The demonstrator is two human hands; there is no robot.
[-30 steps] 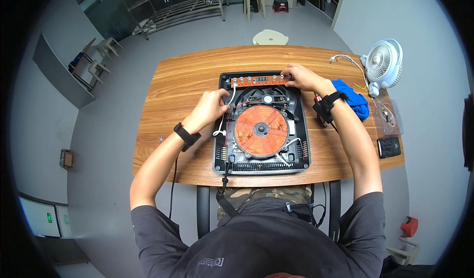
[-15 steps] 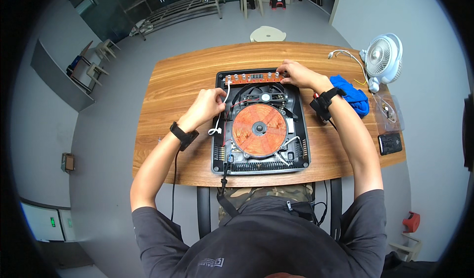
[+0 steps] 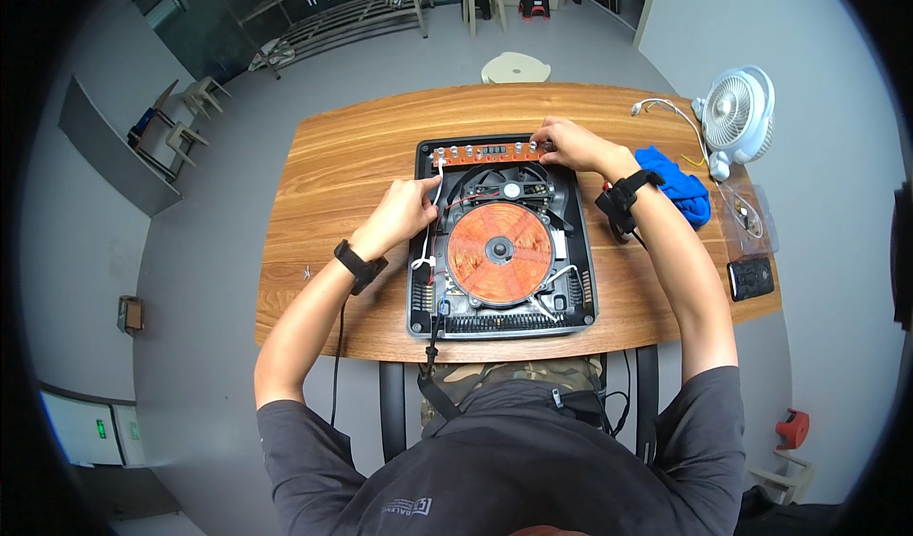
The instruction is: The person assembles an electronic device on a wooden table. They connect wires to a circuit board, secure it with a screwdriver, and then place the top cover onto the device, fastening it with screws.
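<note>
An opened induction cooker [image 3: 583,241] lies on the table, its flat copper coil [image 3: 475,251] exposed in the middle and a black fan [image 3: 512,190] behind it. Across its far end runs a narrow orange circuit board [image 3: 490,153]. My right hand [image 3: 580,146] grips this board's right end with closed fingertips. A white cable [image 3: 425,241] hangs from the board's left end down the cooker's left inner side. My left hand [image 3: 404,214] has its thumb and index finger at the cable; the fingertips partly hide it.
On the right of the table are a white fan [image 3: 737,108], a blue cloth [image 3: 677,186], a clear plastic tray [image 3: 761,214] and a black device [image 3: 751,277]. A black cord [image 3: 433,346] leaves the cooker's near edge. Beyond the table stands a pale stool [image 3: 515,66].
My left hand has slid slightly nearer along the white cable. The cable's lower end has shifted inward over the cooker's left side. My right hand stays on the board.
</note>
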